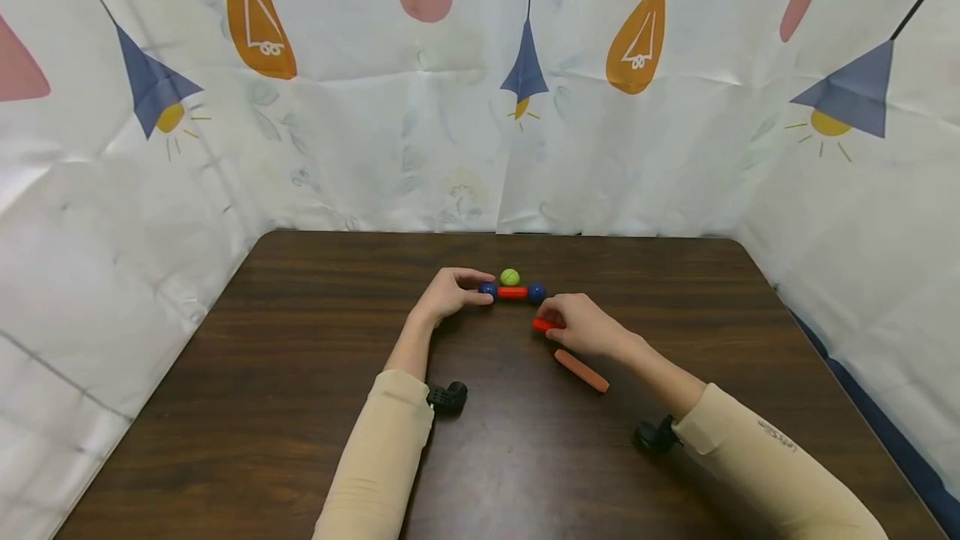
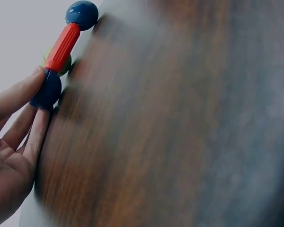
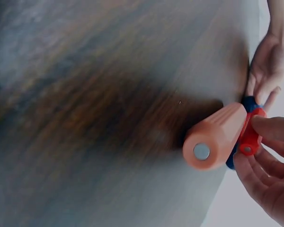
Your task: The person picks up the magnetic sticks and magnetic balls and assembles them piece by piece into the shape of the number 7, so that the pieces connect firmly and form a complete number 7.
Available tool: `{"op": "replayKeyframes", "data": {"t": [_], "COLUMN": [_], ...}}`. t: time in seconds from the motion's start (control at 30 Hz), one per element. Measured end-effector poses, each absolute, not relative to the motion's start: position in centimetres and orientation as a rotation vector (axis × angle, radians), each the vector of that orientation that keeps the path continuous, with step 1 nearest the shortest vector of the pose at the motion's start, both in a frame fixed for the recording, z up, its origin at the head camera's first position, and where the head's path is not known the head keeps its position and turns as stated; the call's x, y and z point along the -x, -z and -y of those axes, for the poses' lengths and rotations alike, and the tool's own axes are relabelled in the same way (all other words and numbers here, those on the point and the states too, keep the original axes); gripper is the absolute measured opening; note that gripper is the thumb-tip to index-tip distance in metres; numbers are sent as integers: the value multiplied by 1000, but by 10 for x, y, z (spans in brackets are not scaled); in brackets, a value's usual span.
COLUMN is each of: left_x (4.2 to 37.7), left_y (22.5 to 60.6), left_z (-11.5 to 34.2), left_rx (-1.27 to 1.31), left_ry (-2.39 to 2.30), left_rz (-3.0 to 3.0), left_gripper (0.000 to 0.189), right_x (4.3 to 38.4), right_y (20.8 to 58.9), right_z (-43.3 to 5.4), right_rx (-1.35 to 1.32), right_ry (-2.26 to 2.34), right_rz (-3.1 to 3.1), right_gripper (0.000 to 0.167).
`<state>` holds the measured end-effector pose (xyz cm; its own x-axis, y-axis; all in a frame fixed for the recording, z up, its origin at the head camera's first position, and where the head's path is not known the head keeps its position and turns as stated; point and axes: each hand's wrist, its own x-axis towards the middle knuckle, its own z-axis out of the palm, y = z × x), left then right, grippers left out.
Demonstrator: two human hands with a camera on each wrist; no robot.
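My left hand (image 1: 442, 297) pinches a blue ball (image 2: 49, 89) between thumb and fingers. That ball sits at the left end of a ribbed red rod (image 1: 512, 292), and a second blue ball (image 1: 536, 293) sits at the rod's right end. Just to the right and nearer, my right hand (image 1: 588, 326) holds another short red rod (image 3: 250, 136) between thumb and fingertips; its near end shows a small round metal face. A green ball (image 1: 510, 277) lies behind the joined red rod.
An orange rod (image 1: 582, 371) with a metal disc in its end lies slantwise on the dark wooden table (image 1: 300, 407), in front of my right hand. Printed white cloth (image 1: 337, 148) hangs behind the table and along its sides.
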<state>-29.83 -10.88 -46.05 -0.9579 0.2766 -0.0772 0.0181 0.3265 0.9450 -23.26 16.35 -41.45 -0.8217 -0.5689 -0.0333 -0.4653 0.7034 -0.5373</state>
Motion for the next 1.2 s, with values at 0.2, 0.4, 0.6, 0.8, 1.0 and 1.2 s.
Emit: {"op": "replayKeyframes", "data": {"t": [0.2, 0.4, 0.6, 0.8, 1.0, 1.2], "left_x": [298, 297, 297, 297, 297, 297], "left_y": [460, 460, 459, 458, 457, 457], "left_z": [109, 109, 108, 109, 108, 108], "left_rx": [-266, -257, -277, -269, -264, -268], "left_ry": [-1687, -1689, -1676, -1678, -1676, -1665], "left_rz": [-2362, -2361, -2369, -2368, -2364, -2371], "left_gripper": [36, 36, 36, 36, 37, 37], "right_x": [236, 238, 237, 237, 237, 237], "right_y": [414, 417, 422, 424, 425, 426], "right_z": [-152, -143, -136, -131, -128, -124], "right_rx": [904, 955, 954, 1003, 991, 981], "right_ry": [759, 764, 766, 737, 722, 711], "right_rz": [-2700, -2674, -2651, -2646, -2640, -2633], "right_gripper": [16, 18, 19, 20, 20, 20]}}
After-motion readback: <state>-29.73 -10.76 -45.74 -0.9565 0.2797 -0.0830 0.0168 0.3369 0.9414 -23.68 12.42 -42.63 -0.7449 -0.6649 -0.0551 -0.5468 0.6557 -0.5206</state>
